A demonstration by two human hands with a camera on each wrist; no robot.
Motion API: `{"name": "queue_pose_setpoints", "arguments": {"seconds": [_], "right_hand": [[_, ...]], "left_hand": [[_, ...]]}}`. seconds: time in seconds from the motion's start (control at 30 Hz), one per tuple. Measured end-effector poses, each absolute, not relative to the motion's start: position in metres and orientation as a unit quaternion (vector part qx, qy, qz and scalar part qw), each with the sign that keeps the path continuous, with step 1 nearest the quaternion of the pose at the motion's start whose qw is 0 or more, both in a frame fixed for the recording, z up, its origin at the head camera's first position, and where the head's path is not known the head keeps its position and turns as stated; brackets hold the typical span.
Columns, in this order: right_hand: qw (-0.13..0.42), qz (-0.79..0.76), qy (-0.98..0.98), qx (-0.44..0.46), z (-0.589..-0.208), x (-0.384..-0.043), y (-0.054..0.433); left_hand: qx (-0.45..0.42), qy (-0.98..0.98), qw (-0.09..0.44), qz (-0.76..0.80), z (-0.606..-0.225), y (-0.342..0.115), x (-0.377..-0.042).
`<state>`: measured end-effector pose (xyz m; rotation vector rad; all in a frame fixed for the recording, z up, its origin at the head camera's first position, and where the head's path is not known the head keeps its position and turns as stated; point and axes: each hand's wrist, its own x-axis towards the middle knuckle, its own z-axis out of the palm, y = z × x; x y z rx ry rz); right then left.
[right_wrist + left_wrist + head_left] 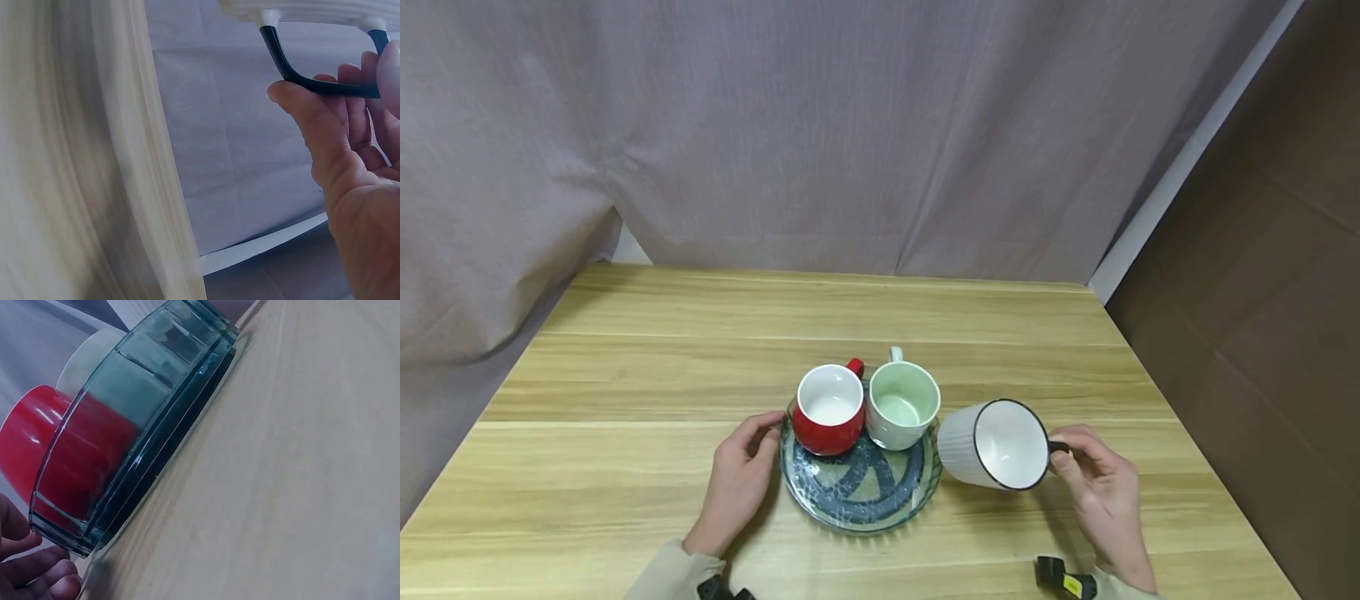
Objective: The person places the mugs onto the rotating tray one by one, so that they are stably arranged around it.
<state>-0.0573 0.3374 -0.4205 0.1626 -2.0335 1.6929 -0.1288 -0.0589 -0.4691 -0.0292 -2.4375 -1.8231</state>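
A clear glass dish (865, 508) with a dark blue pattern stands on the wooden table. In its far half a red cup (827, 435), white inside, stands upright beside a pale green mug (902, 408). My left hand (741, 479) holds the dish's left rim between thumb and fingers, seen close up in the left wrist view. To the right of the dish, my right hand (1103, 487) grips the black handle (319, 85) of a white ribbed mug (966, 446) with a dark rim. That mug is tilted, its base towards the dish.
The wooden table (647, 375) reaches back to a grey curtain (820, 142). A brown panel (1262, 275) rises along the right side. Dark straps with small devices (1063, 577) sit on the wrists.
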Motion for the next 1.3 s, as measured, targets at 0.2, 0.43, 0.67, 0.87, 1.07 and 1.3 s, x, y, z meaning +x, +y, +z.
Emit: {"name": "queue_pose_setpoints", "arguments": {"seconds": [0.2, 0.43, 0.67, 0.87, 1.07, 1.3], "right_hand": [[0.261, 0.648, -0.700, 0.149, -0.424, -0.059, 0.337], [0.259, 0.653, -0.687, 0.185, -0.426, -0.063, 0.333], [0.250, 0.651, -0.686, 0.208, -0.425, -0.064, 0.326], [0.241, 0.645, -0.695, 0.207, -0.426, -0.065, 0.319], [0.232, 0.643, -0.695, 0.222, -0.427, -0.067, 0.313], [0.222, 0.638, -0.698, 0.236, -0.430, -0.070, 0.306]], "left_hand": [[-0.009, -0.798, 0.053, -0.601, -0.470, -0.059, -0.129], [-0.004, -0.802, 0.056, -0.595, -0.470, -0.060, -0.129], [-0.010, -0.793, 0.063, -0.606, -0.471, -0.061, -0.129], [-0.009, -0.797, 0.066, -0.601, -0.471, -0.061, -0.130], [-0.002, -0.800, 0.063, -0.597, -0.470, -0.060, -0.130], [-0.005, -0.803, 0.065, -0.592, -0.470, -0.060, -0.131]]}}
